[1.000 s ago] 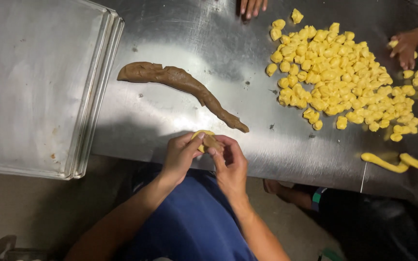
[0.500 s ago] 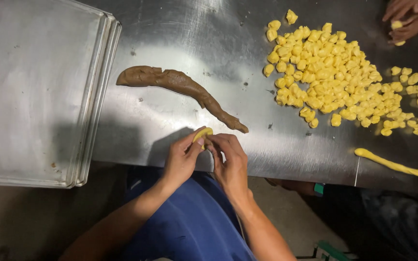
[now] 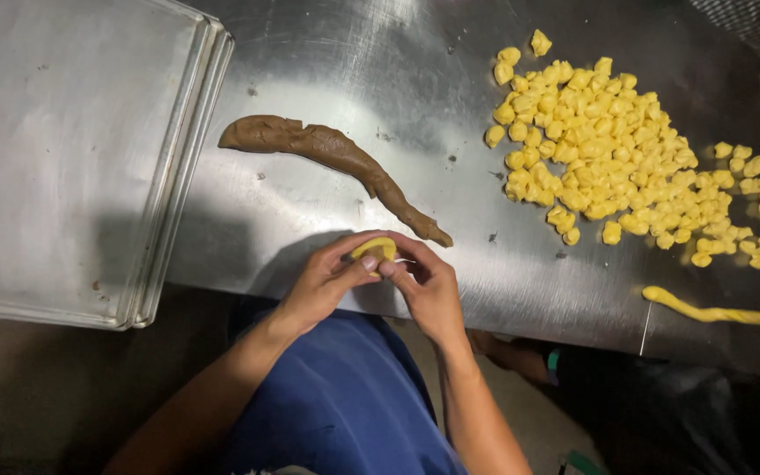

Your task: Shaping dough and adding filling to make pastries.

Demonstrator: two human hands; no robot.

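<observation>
Left hand (image 3: 323, 283) and right hand (image 3: 427, 286) pinch one yellow dough piece (image 3: 375, 250) (mostly hidden by fingers) just below the brown dough rope (image 3: 336, 157)

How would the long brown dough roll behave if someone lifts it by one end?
The brown dough roll looks soft and uneven, so it would probably sag or tear. Its thin tapered end seems the weakest. It lies flat on the steel table, perhaps slightly stuck there.

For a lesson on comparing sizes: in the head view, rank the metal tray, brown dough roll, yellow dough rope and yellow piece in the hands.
1. metal tray
2. brown dough roll
3. yellow dough rope, partly cut off
4. yellow piece
</observation>
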